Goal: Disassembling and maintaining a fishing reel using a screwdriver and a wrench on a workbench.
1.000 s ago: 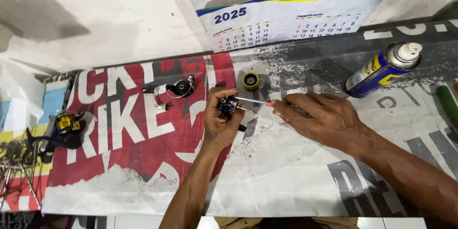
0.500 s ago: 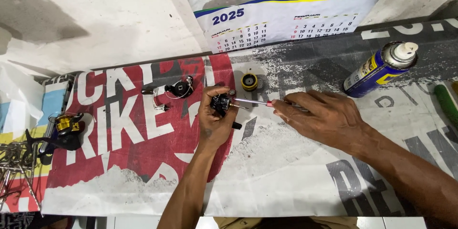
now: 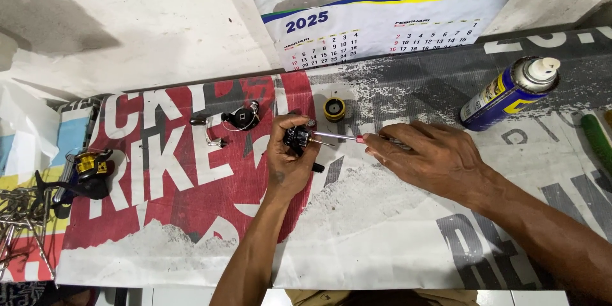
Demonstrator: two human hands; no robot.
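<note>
Small black reel body (image 3: 297, 137) is mostly buried in the left hand (image 3: 288, 156), gripped tight; right hand (image 3: 428, 156) at 3 o'clock pinches a screwdriver (image 3: 338, 136) into it.

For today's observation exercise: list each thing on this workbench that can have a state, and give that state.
small black reel body: gripped in left hand, off the mat.
screwdriver: held by right hand, tip at the body.
spray can: lying down, nozzle fitted.
black-and-gold reel: lying untouched.
gold-rimmed ring: lying loose.

Blue spray can (image 3: 507, 94) (lying tilted); yellow spool (image 3: 334, 109); wall calendar (image 3: 382, 35); banner (image 3: 159, 178).
</note>
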